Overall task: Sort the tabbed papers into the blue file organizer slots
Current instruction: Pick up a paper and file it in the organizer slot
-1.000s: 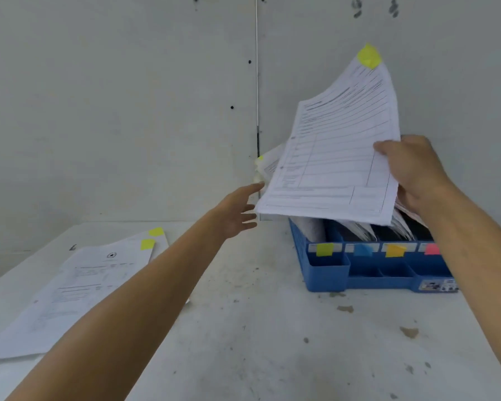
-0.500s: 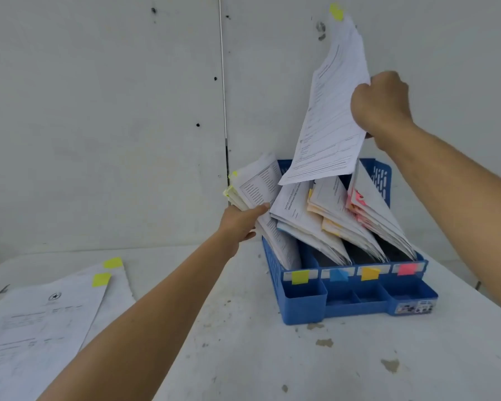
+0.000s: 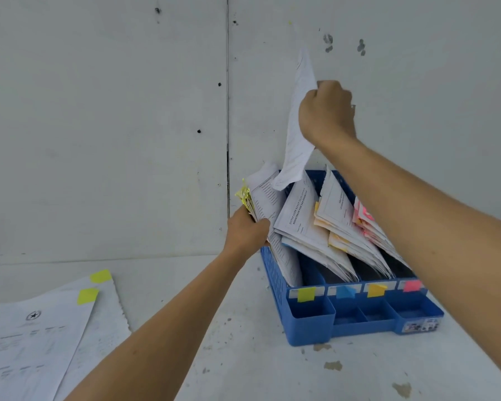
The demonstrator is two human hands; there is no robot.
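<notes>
A blue file organizer [image 3: 310, 322] stands on the table against the wall, its slots marked by yellow, blue, orange and pink labels. Each slot is full of leaning papers. My left hand [image 3: 246, 231] grips the yellow-tabbed stack [image 3: 265, 198] in the leftmost slot and pulls it to the left. My right hand [image 3: 327, 111] holds a printed sheet [image 3: 297, 134] nearly edge-on and upright, its lower corner hanging just above the gap in the leftmost slot. This sheet's tab is not visible.
Two loose sheets with yellow tabs [image 3: 32, 337] lie on the white table at the left. The wall rises directly behind the organizer. Small open trays run along the organizer's front. The tabletop [image 3: 243, 371] is stained in front of it.
My right hand has turned the sheet from facing me to edge-on and lowered it towards the leftmost slot. My left hand went from open in the air to gripping the yellow-tabbed stack.
</notes>
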